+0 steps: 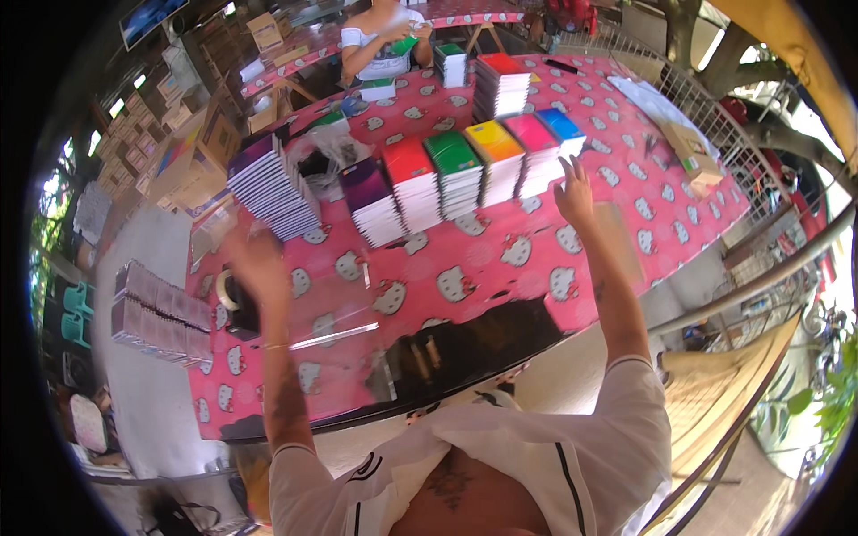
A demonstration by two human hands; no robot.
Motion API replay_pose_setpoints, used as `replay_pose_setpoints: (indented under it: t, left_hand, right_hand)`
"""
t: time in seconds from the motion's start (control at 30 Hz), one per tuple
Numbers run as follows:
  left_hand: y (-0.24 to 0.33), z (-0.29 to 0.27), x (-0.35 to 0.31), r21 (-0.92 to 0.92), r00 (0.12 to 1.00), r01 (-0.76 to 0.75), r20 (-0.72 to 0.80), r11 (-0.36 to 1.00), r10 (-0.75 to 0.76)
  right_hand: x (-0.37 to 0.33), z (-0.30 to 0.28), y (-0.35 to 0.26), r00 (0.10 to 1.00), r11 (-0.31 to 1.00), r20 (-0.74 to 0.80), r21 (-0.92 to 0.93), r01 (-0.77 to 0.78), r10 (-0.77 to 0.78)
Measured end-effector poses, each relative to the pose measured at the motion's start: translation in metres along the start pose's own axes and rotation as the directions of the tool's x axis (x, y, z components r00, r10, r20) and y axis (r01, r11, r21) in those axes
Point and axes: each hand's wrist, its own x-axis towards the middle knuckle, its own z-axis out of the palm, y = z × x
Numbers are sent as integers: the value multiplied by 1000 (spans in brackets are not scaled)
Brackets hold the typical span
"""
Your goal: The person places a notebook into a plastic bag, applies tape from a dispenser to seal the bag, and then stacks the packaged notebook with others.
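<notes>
A row of notebook stacks stands across the table, with purple [365, 185], red [407, 161], green [451, 154], yellow [493, 143], pink [532, 134] and blue [560, 125] covers on top. My right hand [574, 191] is at the row's right end, fingers stretched out beside the blue stack; whether they touch it I cannot tell. My left hand [254, 261] is smeared by motion above the table's left side, near a black tape dispenser [239, 313] and a tall stack of purple-topped notebooks [273, 192]. Clear plastic sheets [331, 313] lie in front of the row.
Behind the row rises a taller red-topped stack [502, 82]. Across the table a person [384, 45] handles something green. Wrapped packs [161, 313] stand left of the table, near an open cardboard box [197, 156]. A brown packet [693, 154] lies far right.
</notes>
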Motion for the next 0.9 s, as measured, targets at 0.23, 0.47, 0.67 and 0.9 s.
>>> replay_pose_setpoints:
  t: [0.23, 0.47, 0.67, 0.9]
  left_hand:
    - [256, 339, -129, -214, 671, -445, 564, 870, 482]
    - [244, 415, -129, -178, 614, -551, 574, 815, 541]
    - [247, 253, -200, -386, 645, -397, 529, 833, 552]
    - [213, 209, -274, -238, 586, -329, 707, 914, 395]
  right_hand:
    - [104, 6, 99, 972, 896, 8, -385, 221, -236]
    - [16, -62, 144, 975, 892, -179, 450, -37, 131]
    - [-99, 8, 94, 915, 564, 301, 819, -103, -269]
    - [-13, 24, 40, 932, 829, 102, 497, 256, -349]
